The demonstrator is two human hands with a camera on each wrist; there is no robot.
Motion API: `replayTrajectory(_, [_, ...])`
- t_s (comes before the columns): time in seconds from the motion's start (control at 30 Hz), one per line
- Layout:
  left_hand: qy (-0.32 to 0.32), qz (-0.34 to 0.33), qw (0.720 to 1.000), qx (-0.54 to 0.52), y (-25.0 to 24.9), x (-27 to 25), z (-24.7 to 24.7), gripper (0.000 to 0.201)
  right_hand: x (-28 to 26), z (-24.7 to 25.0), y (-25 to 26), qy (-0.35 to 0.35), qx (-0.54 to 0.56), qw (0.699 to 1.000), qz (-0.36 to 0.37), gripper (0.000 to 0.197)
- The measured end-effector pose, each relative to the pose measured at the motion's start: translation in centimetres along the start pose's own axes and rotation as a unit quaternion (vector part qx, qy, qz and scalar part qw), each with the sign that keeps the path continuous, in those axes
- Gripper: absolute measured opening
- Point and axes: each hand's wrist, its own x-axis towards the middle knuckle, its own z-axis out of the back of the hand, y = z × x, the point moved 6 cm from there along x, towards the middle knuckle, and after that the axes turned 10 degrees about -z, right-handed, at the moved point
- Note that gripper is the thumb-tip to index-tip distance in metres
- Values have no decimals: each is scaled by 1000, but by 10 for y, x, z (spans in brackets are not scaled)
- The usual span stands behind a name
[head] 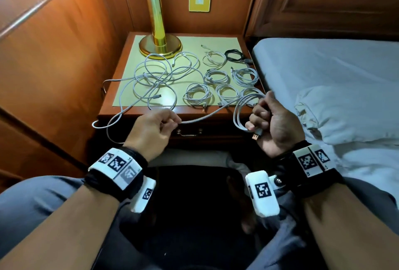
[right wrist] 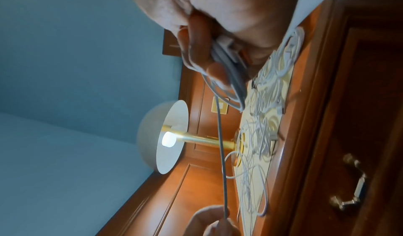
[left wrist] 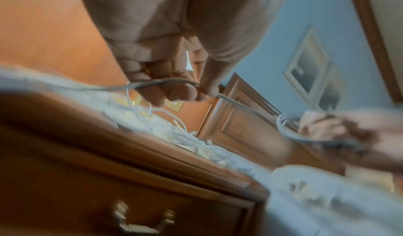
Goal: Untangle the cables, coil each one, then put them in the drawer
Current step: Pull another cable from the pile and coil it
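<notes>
Seven coiled cables lie on the nightstand (head: pixel 121 105), all to the right of the brass lamp (head: pixel 159 45): six white coils (head: pixel 197 94) and one black coil (head: pixel 234 55), the black one nearest the bed (head: pixel 323 71). In front of the lamp a loose white tangle (head: pixel 155 79) spreads over the pale mat (head: pixel 194 40); how many cables make it up cannot be told, since the strands cross one another.

An eighth cable, the white cable in hand (head: pixel 205 118), runs in front of the nightstand, well forward of the lamp. The right hand (head: pixel 274 125) grips several loops of it in a closed fist, with a USB plug (head: pixel 257 135) sticking out below the fingers. The left hand (head: pixel 151 131) pinches the straight run of the same cable between thumb and fingertips; behind that hand the cable droops past the nightstand's front edge.

One drawer (head: pixel 194 138) sits below the lamp in the nightstand front, shut, with one brass handle (head: pixel 189 132) partly hidden by the stretched cable. The left wrist view is blurred, so the coils there are hard to tell apart. In the right wrist view the lamp's shade (right wrist: pixel 161 136) and lit bulb (right wrist: pixel 167 138) show, while the head view cuts them off.
</notes>
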Motion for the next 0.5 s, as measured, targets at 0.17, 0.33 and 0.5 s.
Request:
replayTrajectory(0.17, [144,-181,966,-112,-56,-25,-41,20,-8,-24,-23,42,-316,940,123,28])
replayTrajectory(0.33, [21,-122,975,-184,-52,-19,-25,18,-18,-38,-64,143,-468,871,25,39])
replayTrajectory(0.5, [1,-135,980,-144,-42,-11,-11,33,-24,-46,-71,153,-374,904,-138,45])
